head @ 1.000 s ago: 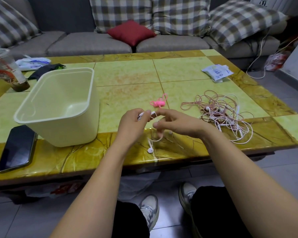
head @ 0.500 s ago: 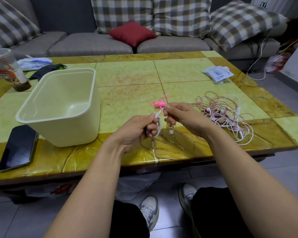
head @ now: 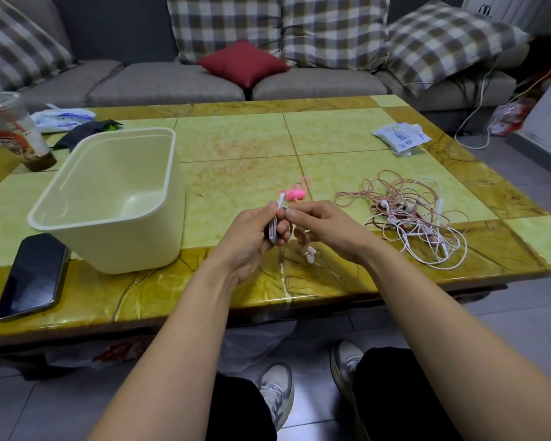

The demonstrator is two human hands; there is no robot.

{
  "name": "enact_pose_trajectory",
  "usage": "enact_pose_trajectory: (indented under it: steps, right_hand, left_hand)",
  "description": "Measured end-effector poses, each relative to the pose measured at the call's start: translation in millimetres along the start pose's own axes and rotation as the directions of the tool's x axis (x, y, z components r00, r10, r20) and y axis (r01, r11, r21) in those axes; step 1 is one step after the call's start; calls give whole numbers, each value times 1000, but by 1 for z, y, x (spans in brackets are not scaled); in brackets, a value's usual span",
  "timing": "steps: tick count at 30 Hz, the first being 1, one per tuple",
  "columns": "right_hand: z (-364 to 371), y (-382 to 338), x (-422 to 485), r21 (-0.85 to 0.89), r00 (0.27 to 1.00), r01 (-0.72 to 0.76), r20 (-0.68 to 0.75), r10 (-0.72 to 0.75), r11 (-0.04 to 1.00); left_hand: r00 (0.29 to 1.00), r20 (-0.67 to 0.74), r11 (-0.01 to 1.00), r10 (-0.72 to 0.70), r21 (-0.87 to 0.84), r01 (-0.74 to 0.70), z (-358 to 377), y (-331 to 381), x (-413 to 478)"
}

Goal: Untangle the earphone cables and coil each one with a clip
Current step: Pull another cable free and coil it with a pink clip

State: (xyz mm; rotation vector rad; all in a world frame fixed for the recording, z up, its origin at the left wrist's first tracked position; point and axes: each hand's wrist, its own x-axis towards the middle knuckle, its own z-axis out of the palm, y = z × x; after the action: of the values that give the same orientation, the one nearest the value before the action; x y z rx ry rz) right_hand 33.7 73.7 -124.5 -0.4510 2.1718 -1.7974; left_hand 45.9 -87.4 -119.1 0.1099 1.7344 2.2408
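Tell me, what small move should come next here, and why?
Probably wind the last slack onto the coil: the left hand grips the coil, the right hand pinches the cable, the earbuds dangle loose below, and the clip lies unused.

A second ago the white earphone cable (head: 273, 232) was a loose strand stretched between the two hands, one end dangling low by the tabletop (head: 236, 148) edge. Now it is wound into a small tight coil, held upright by the curled fingers (head: 283, 231) of the left hand (head: 252, 238). The right hand (head: 328, 230) has closed in and pinches the coil's top, just short of the pink clip (head: 295, 195). The earbuds (head: 309, 253) now hang short beneath that hand.
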Motion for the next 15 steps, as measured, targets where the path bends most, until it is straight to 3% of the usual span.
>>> enact_pose_trajectory:
  steps: [4,10,13,15]
  right_hand:
    - [-3,6,3,-106,990,62,-123,-75,992]
    - [-1,15,16,-445,936,101,-260,-236,890]
    - [-3,14,16,-525,918,147,-243,-314,838]
    - [-3,12,13,-462,947,115,-216,-237,879]
  left_hand:
    - [998,-46,997,33,65,-30,2,-1,-1]
    - [966,-150,922,212,359,-147,11,-2,1]
    - [941,-237,827,242,558,-72,10,-5,1]
    - [950,-229,827,213,560,-50,5,-6,2]
